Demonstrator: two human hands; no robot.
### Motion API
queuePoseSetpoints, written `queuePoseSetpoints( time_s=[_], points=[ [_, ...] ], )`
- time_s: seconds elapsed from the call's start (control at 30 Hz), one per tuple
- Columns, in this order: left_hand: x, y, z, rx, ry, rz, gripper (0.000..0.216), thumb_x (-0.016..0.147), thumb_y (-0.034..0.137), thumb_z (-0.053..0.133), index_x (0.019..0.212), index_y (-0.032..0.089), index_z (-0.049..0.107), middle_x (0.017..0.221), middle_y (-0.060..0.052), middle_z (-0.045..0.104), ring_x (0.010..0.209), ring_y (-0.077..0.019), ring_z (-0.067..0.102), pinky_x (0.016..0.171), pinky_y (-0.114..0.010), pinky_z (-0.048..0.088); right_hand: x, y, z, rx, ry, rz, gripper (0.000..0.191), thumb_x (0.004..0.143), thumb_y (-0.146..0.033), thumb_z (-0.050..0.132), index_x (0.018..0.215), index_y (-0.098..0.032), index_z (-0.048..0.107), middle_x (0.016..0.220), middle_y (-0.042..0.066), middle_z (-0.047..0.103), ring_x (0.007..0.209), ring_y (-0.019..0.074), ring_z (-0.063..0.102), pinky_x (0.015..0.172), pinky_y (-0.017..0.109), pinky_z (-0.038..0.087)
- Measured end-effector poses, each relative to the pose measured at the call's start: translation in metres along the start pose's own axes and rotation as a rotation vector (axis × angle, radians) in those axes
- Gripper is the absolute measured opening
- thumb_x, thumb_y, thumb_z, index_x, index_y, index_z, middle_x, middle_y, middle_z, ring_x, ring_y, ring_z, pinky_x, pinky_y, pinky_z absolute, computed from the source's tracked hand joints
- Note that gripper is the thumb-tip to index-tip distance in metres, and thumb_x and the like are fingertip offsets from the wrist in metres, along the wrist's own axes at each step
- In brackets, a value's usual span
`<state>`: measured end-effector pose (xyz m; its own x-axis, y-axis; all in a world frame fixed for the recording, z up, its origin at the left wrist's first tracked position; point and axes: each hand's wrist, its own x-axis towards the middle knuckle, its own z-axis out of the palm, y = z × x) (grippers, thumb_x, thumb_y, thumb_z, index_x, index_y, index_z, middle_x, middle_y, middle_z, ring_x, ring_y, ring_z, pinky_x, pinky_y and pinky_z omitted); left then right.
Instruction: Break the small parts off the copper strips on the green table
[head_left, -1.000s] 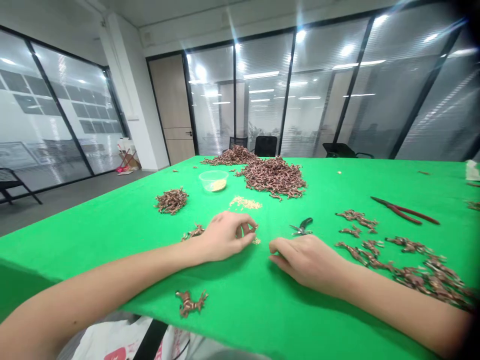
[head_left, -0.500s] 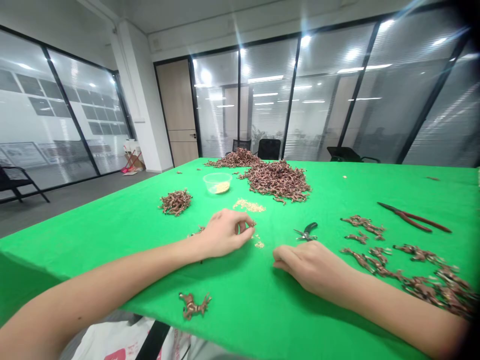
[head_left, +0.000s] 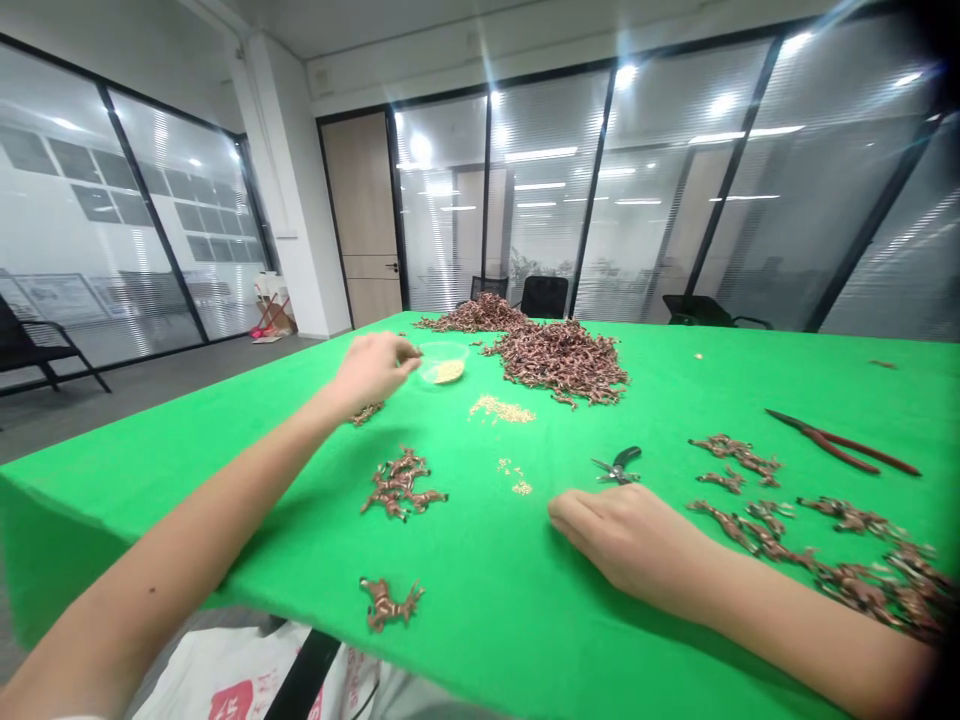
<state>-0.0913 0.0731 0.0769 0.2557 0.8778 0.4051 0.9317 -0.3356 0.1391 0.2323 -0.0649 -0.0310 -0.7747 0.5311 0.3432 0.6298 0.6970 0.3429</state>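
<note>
My left hand (head_left: 376, 370) is stretched out to the left rim of a clear plastic bowl (head_left: 442, 366) with small cream-coloured pieces in it. Its fingers look pinched together; whatever they hold is too small to make out. Closed, my right hand (head_left: 619, 535) rests on the green cloth just below small black-handled pliers (head_left: 619, 465); the inside of its fingers is hidden. Between the hands lie a few loose cream pieces (head_left: 522, 488) and a small cluster of brown animal figurines (head_left: 399, 484). One figurine (head_left: 390, 604) lies alone near the front edge.
Two big heaps of brown figurines (head_left: 559, 362) stand at the back. A smaller pile (head_left: 367, 412) is partly behind my left hand. Cream pieces (head_left: 501, 409) are spread mid-table. Several figurines (head_left: 855, 580) and long red-handled pliers (head_left: 840, 440) lie at the right.
My left hand has moved away and to the left, from above the loose cream pieces to the bowl, uncovering the figurine cluster. My right hand has stayed in place.
</note>
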Motion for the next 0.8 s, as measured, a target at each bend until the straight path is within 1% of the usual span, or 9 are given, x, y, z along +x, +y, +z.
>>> queuePoseSetpoints(
  time_s=[0.13,0.23,0.43,0.5,0.57,0.63,0.7,0.77,0.8],
  points=[
    [0.016,-0.05,-0.008,0.128,-0.038,-0.199,0.029,0.079,0.04,0.069,0.083,0.012,0.077,0.088,-0.018,0.074,0.102,-0.0378,0.063,0.093,-0.046,0.043,0.001,-0.002,0.0,-0.008,-0.021,0.013,0.03,0.104,-0.017,0.034,0.08,-0.019,0.052,0.065,0.0,0.057,0.048,0.0135,0.044,0.052,0.035,0.015],
    [0.019,-0.071,-0.006,0.165,-0.064,-0.292,0.036,0.073,0.048,0.074,0.082,0.014,0.075,0.087,-0.018,0.073,0.101,-0.0371,0.063,0.09,-0.044,0.046,0.001,-0.002,0.0,-0.011,-0.03,0.03,0.033,0.106,-0.021,0.032,0.081,-0.019,0.053,0.065,0.0,0.057,0.048,0.0137,0.047,0.052,0.035,0.015],
    [0.018,-0.078,-0.013,0.205,0.044,-0.419,0.056,0.082,0.058,0.061,0.105,0.008,0.071,0.111,-0.026,0.066,0.108,-0.0441,0.06,0.09,-0.052,0.045,-0.002,0.0,0.002,0.007,-0.039,0.04,0.036,0.108,-0.025,0.029,0.083,-0.018,0.054,0.066,0.0,0.057,0.049,0.0134,0.048,0.052,0.034,0.014],
    [0.017,-0.074,-0.016,0.197,0.076,-0.425,0.058,0.082,0.061,0.06,0.107,0.009,0.071,0.114,-0.025,0.066,0.11,-0.0448,0.059,0.092,-0.054,0.044,-0.002,0.0,0.0,0.019,-0.044,0.042,0.036,0.108,-0.025,0.029,0.083,-0.018,0.054,0.066,0.001,0.058,0.05,0.013,0.049,0.052,0.034,0.014],
    [0.016,-0.066,-0.015,0.191,0.063,-0.392,0.06,0.079,0.065,0.062,0.103,0.011,0.072,0.111,-0.024,0.067,0.11,-0.0443,0.059,0.093,-0.053,0.044,-0.001,-0.001,-0.003,0.03,-0.051,0.044,0.036,0.108,-0.025,0.029,0.082,-0.017,0.054,0.067,0.001,0.059,0.05,0.0126,0.048,0.052,0.034,0.015],
    [0.013,-0.056,-0.013,0.204,-0.02,-0.315,0.06,0.074,0.069,0.063,0.095,0.014,0.074,0.104,-0.021,0.07,0.107,-0.0425,0.06,0.091,-0.049,0.045,0.001,-0.002,-0.005,0.037,-0.066,0.054,0.035,0.107,-0.024,0.03,0.083,-0.017,0.055,0.068,0.001,0.06,0.05,0.0123,0.048,0.052,0.033,0.015],
    [0.01,-0.043,-0.01,0.199,-0.156,-0.21,0.059,0.071,0.073,0.063,0.089,0.017,0.075,0.095,-0.018,0.073,0.1,-0.0384,0.064,0.085,-0.043,0.048,0.002,-0.003,-0.008,0.039,-0.096,0.072,0.033,0.107,-0.023,0.032,0.084,-0.017,0.055,0.07,0.001,0.061,0.051,0.0123,0.048,0.052,0.033,0.014],
    [0.004,-0.03,-0.007,0.102,-0.369,-0.082,0.06,0.073,0.073,0.061,0.095,0.019,0.075,0.084,-0.013,0.075,0.085,-0.0314,0.068,0.074,-0.036,0.048,0.003,-0.003,-0.01,0.033,-0.132,0.093,0.03,0.106,-0.023,0.034,0.086,-0.017,0.056,0.072,0.001,0.062,0.051,0.0125,0.048,0.052,0.033,0.014],
    [0.001,-0.024,-0.006,0.031,-0.491,-0.022,0.062,0.074,0.073,0.059,0.103,0.02,0.074,0.082,-0.012,0.076,0.076,-0.0281,0.068,0.068,-0.033,0.047,0.004,-0.004,-0.011,0.028,-0.15,0.103,0.028,0.106,-0.024,0.035,0.087,-0.017,0.056,0.072,0.001,0.062,0.051,0.0125,0.048,0.052,0.033,0.014]
  ],
)
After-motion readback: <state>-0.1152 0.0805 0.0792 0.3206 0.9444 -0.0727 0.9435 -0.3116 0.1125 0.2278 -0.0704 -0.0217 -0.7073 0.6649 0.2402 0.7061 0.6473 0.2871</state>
